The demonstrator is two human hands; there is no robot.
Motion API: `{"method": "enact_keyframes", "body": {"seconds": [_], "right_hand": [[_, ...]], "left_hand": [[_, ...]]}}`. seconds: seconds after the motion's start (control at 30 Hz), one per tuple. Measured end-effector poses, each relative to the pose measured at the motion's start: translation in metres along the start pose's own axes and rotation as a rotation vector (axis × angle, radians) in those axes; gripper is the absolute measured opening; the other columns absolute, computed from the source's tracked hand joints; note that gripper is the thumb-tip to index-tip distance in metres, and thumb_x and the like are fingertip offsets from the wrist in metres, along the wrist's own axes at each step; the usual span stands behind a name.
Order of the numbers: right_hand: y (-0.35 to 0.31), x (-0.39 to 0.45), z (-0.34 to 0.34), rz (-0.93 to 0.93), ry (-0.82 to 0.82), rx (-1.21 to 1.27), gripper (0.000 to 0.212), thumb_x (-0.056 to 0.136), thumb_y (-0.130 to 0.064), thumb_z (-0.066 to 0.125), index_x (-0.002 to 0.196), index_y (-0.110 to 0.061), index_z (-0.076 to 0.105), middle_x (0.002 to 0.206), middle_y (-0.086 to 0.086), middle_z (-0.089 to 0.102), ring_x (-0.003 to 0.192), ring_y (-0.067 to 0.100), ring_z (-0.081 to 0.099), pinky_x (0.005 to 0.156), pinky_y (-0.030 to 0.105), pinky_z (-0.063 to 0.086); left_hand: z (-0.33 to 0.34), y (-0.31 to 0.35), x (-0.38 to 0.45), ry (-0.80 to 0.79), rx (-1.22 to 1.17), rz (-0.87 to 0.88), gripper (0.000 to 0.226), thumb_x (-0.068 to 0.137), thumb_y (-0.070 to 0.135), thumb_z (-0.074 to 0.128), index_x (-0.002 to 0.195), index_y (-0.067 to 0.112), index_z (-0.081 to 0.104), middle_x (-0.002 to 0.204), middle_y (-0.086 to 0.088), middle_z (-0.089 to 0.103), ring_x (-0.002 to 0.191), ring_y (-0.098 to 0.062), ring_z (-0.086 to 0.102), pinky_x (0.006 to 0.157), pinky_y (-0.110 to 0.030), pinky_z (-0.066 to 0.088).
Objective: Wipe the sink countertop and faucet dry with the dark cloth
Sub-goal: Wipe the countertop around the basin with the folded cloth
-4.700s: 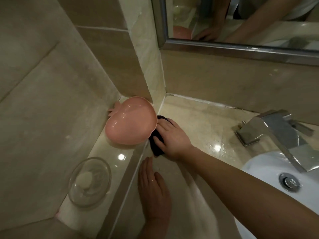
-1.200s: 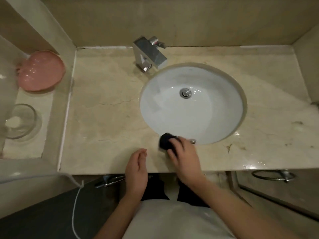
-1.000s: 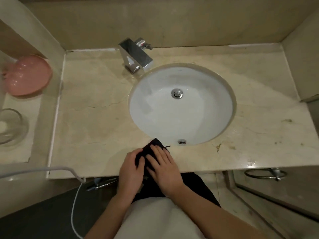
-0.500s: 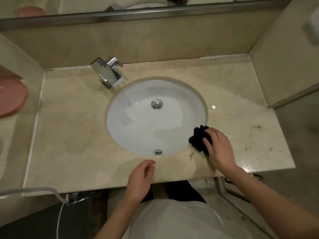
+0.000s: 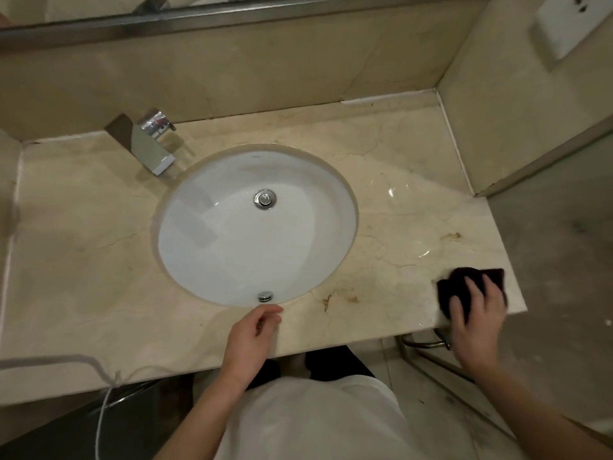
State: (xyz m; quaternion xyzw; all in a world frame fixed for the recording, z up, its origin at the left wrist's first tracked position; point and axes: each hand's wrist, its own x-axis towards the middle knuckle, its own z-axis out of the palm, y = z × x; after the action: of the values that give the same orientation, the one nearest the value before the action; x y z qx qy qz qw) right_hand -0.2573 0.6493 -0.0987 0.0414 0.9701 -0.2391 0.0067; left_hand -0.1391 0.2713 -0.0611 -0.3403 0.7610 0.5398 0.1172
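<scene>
On beige marble countertop (image 5: pixel 99 260), right hand (image 5: pixel 477 313) presses dark cloth (image 5: pixel 464 282).

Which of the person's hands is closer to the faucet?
Left. The left hand rests at the counter's front edge below the basin; the right hand presses the dark cloth at the far right corner, farther from the faucet.

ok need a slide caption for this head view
Right hand presses the dark cloth on the countertop's front right corner.

Dark cloth (image 5: pixel 464 287) lying flat at countertop's (image 5: pixel 99 260) front-right corner, chrome faucet (image 5: pixel 149 147) standing back-left w/ spout reaching toward basin
</scene>
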Motion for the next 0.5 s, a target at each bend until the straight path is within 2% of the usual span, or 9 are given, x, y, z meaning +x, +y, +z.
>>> {"method": "enact_keyframes", "body": {"seconds": [0.1, 0.23, 0.4, 0.5], "right_hand": [[-0.053, -0.019, 0.04, -0.164, -0.04, -0.007, 0.051, 0.098, -0.038, 0.042, 0.135, -0.006, 0.055, 0.151, 0.02, 0.038, 0.139, 0.04, 0.032, 0.117, 0.052, 0.026], [-0.11, -0.03, 0.08, -0.269, -0.078, -0.024, 0.042, 0.099, -0.034, 0.045, 0.131, -0.011, 0.058, 0.15, 0.018, 0.043, 0.14, 0.037, 0.033, 0.115, 0.05, 0.03], [-0.16, -0.025, 0.103, -0.412, -0.161, 0.026, 0.035, 0.101, -0.029, 0.043, 0.128, -0.013, 0.059, 0.144, 0.011, 0.05, 0.139, 0.028, 0.035, 0.114, 0.047, 0.029], [-0.179, -0.017, 0.1, -0.458, -0.296, 0.26, 0.031, 0.103, -0.025, 0.044, 0.126, -0.012, 0.06, 0.132, 0.004, 0.056, 0.13, 0.023, 0.044, 0.11, 0.049, 0.034]], "left_hand": [[0.006, 0.005, 0.001, 0.019, -0.021, 0.003, 0.025, 0.099, 0.01, 0.056, 0.097, 0.028, 0.073, 0.088, 0.013, 0.074, 0.087, -0.01, 0.068, 0.087, -0.027, 0.05], [0.017, 0.015, 0.002, -0.02, 0.03, 0.039, 0.027, 0.1, 0.01, 0.055, 0.097, 0.03, 0.073, 0.088, 0.014, 0.074, 0.088, -0.007, 0.068, 0.085, -0.024, 0.05], [0.033, 0.039, 0.009, -0.014, 0.164, 0.152, 0.028, 0.1, 0.011, 0.054, 0.116, 0.03, 0.065, 0.11, 0.023, 0.063, 0.1, 0.008, 0.059, 0.086, -0.008, 0.045], [0.04, 0.051, 0.016, 0.013, 0.164, 0.146, 0.03, 0.099, 0.01, 0.053, 0.121, 0.029, 0.059, 0.116, 0.017, 0.06, 0.103, 0.005, 0.058, 0.088, -0.018, 0.049]]}}
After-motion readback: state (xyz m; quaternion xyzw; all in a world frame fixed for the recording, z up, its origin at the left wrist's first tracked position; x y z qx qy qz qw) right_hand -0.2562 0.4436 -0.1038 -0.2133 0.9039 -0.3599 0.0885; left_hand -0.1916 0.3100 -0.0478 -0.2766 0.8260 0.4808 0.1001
